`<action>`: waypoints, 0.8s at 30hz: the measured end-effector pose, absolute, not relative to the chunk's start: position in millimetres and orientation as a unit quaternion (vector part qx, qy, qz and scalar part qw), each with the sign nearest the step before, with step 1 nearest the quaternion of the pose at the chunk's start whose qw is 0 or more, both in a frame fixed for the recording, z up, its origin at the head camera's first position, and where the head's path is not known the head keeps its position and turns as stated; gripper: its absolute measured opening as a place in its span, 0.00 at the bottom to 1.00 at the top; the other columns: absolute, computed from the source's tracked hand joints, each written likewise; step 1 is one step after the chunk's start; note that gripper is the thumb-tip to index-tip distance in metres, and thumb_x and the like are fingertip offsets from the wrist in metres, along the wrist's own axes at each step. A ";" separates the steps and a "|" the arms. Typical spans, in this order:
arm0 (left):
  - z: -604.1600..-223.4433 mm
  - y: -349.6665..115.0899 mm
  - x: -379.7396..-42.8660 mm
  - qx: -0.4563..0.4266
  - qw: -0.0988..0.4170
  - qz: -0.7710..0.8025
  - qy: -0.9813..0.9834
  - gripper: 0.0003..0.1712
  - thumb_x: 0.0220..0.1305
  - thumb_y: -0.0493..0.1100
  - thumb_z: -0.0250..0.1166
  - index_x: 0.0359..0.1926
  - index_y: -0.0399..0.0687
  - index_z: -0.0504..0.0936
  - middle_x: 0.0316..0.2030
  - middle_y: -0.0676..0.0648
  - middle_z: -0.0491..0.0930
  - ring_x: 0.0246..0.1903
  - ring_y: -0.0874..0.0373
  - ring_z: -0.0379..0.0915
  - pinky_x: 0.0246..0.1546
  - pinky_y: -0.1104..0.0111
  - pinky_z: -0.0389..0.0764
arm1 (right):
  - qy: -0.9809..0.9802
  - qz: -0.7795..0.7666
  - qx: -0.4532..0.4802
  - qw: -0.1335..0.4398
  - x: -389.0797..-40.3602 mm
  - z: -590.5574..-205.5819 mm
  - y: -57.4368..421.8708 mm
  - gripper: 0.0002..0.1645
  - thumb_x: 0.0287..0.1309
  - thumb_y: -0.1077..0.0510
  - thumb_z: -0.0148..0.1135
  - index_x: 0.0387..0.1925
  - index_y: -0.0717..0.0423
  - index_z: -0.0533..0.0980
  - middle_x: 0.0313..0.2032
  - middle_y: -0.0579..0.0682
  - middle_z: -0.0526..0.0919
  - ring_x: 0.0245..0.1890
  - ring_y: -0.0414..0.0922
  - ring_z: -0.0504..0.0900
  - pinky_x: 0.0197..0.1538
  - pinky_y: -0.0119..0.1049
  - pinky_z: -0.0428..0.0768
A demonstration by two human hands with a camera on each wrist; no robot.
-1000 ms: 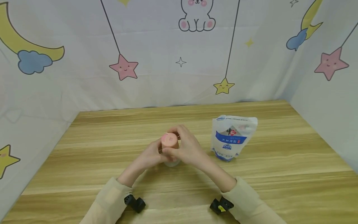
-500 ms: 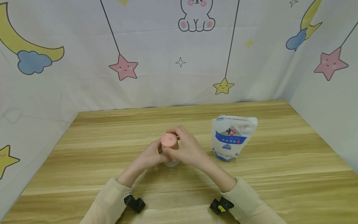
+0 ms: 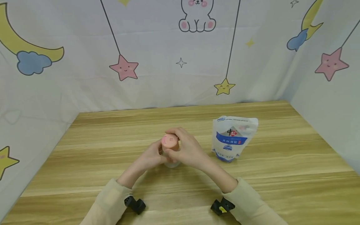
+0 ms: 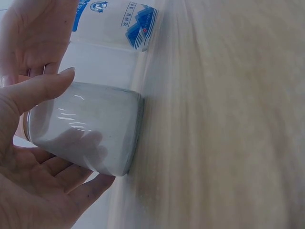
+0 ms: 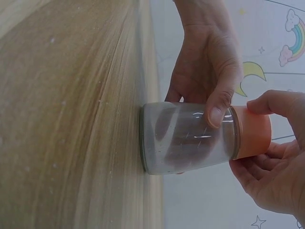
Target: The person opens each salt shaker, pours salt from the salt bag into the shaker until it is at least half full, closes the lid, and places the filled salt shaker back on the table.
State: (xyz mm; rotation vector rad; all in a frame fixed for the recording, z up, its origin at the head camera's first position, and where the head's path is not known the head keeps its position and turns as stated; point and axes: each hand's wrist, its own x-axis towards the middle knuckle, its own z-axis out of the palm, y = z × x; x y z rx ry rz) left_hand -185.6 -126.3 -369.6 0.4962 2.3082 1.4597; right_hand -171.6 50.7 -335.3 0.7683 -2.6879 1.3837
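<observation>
Head view: lid top (image 3: 170, 141), wrist views: jar sides (image 5: 190, 140)

Orange lid (image 5: 255, 132), wht/blu pouch (image 3: 232, 139)

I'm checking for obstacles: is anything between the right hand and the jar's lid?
Nothing visible: the right hand grips the orange lid directly. The left hand holds the jar below, and the bag stands off to the right.
</observation>
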 end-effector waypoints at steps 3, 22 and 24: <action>-369.8 -126.9 -185.9 0.182 0.183 0.520 0.815 0.42 0.53 0.39 0.69 0.69 0.46 0.63 0.63 0.42 0.71 0.61 0.46 0.66 0.60 0.51 0.71 | -0.862 0.442 0.249 0.012 -171.7 -335.7 50.6 0.33 0.54 0.55 0.68 0.60 0.57 0.69 0.58 0.52 0.75 0.56 0.46 0.76 0.59 0.44 0.78; -367.3 -124.9 -184.4 0.154 0.190 0.530 0.812 0.42 0.51 0.43 0.72 0.67 0.48 0.66 0.61 0.45 0.73 0.60 0.50 0.68 0.61 0.52 0.71 | -0.862 0.470 0.191 -0.002 -170.6 -334.5 49.1 0.35 0.48 0.52 0.75 0.55 0.55 0.69 0.52 0.49 0.75 0.55 0.47 0.74 0.61 0.50 0.76; -367.4 -125.3 -184.5 0.156 0.190 0.531 0.811 0.42 0.51 0.42 0.71 0.67 0.48 0.65 0.61 0.45 0.73 0.61 0.49 0.67 0.63 0.50 0.69 | -0.862 0.469 0.193 0.000 -170.5 -334.6 49.2 0.33 0.48 0.52 0.74 0.55 0.55 0.70 0.52 0.49 0.75 0.55 0.47 0.75 0.61 0.49 0.76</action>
